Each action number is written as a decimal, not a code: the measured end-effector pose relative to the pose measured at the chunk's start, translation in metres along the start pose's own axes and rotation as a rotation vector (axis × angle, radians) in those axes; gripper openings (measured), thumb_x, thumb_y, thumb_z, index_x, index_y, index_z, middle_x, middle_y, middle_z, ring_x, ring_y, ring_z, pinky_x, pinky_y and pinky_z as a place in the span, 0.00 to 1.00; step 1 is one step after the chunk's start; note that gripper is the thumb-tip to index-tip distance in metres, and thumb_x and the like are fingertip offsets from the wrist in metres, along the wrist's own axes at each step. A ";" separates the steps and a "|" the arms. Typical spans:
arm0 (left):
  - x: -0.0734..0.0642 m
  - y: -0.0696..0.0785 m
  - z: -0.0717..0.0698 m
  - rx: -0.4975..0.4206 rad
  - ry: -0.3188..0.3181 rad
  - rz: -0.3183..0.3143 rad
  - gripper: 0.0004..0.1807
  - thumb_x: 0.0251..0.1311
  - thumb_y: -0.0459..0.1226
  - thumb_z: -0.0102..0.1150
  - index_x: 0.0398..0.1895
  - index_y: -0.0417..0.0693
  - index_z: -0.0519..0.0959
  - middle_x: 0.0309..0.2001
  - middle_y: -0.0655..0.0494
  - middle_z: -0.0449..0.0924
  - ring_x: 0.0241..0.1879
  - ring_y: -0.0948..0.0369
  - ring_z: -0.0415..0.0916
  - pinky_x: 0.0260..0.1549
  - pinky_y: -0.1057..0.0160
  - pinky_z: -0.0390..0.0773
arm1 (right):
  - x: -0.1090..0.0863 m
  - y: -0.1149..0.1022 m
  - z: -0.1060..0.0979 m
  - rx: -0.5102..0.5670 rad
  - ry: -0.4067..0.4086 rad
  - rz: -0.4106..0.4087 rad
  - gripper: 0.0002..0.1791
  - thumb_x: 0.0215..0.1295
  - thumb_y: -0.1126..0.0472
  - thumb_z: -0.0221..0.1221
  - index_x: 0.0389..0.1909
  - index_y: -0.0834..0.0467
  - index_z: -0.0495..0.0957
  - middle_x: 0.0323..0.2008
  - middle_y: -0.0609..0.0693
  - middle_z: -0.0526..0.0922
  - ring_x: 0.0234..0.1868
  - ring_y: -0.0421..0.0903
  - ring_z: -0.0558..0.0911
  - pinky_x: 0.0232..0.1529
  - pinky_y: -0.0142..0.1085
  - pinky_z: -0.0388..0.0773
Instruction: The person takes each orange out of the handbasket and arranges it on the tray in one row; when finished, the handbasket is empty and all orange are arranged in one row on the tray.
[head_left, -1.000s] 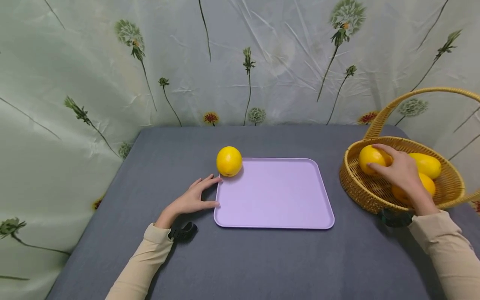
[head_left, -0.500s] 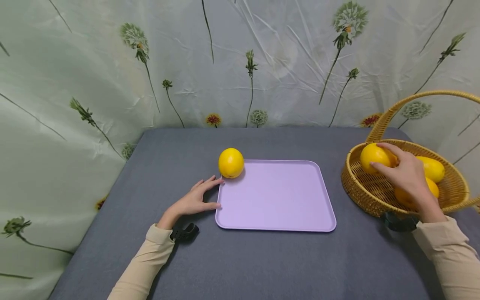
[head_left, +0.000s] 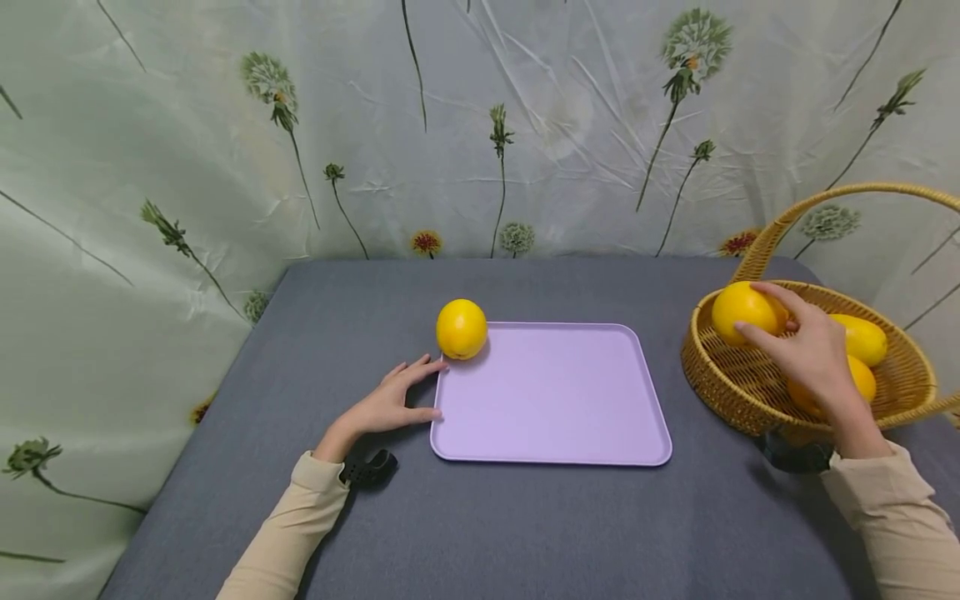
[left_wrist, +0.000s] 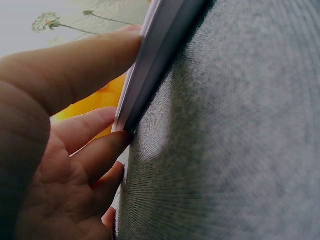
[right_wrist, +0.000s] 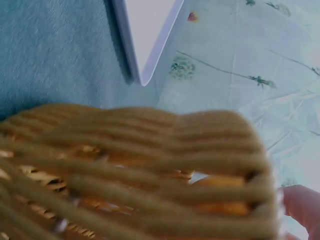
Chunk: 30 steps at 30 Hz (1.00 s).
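My right hand (head_left: 810,337) grips a round orange (head_left: 738,312) at the left side of the wicker basket (head_left: 716,392), around rim height. Only a few fingertips of that hand show past the basket weave in the right wrist view. A second orange (head_left: 461,329) sits at the far left corner of the lilac tray (head_left: 555,400). My left hand (head_left: 386,407) lies beside the tray with fingers extended. Its thumb and fingertips touch the tray's left rim (left_wrist: 150,55), as the left wrist view shows.
Inside the basket are a longer yellow fruit (head_left: 862,337) and another orange fruit (head_left: 862,381), partly behind my right wrist. A tall arched handle (head_left: 772,225) spans the basket. Grey cloth (head_left: 525,533) covers the table, and a flowered curtain (head_left: 420,183) hangs behind.
My right hand has raised the orange slightly from the basket floor and shifted it a little left. The left hand stays at the tray; the head view has moved slightly.
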<state>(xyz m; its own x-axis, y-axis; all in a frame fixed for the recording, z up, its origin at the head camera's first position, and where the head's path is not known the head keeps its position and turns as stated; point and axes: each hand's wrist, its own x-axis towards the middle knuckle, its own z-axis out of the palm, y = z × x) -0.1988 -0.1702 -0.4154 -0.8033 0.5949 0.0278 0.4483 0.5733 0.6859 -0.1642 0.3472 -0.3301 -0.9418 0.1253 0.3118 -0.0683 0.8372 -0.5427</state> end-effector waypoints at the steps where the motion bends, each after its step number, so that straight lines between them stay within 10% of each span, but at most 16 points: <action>1: 0.000 0.000 0.000 0.000 0.001 0.002 0.40 0.52 0.42 0.66 0.68 0.40 0.62 0.70 0.41 0.60 0.73 0.40 0.47 0.68 0.35 0.38 | -0.001 -0.001 0.000 0.001 0.008 -0.002 0.32 0.60 0.50 0.59 0.66 0.51 0.65 0.59 0.71 0.70 0.44 0.61 0.71 0.36 0.36 0.60; 9: 0.001 -0.003 0.001 -0.005 0.003 -0.008 0.40 0.52 0.41 0.66 0.68 0.43 0.62 0.70 0.43 0.59 0.73 0.42 0.45 0.70 0.37 0.37 | -0.004 -0.015 0.004 0.058 0.074 -0.016 0.32 0.57 0.50 0.63 0.65 0.45 0.67 0.60 0.65 0.72 0.36 0.17 0.60 0.36 0.25 0.59; 30: 0.001 -0.002 0.002 -0.014 0.003 -0.015 0.40 0.52 0.40 0.66 0.68 0.42 0.62 0.70 0.43 0.59 0.74 0.43 0.45 0.70 0.38 0.36 | -0.003 -0.050 0.032 0.189 0.103 -0.047 0.31 0.58 0.54 0.64 0.64 0.44 0.69 0.60 0.64 0.73 0.34 0.18 0.65 0.36 0.22 0.64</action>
<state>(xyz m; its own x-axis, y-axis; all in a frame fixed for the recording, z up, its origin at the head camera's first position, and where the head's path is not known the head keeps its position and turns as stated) -0.1996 -0.1698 -0.4188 -0.8109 0.5848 0.0197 0.4310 0.5742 0.6961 -0.1681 0.2885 -0.3290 -0.8981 0.1507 0.4131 -0.1806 0.7302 -0.6590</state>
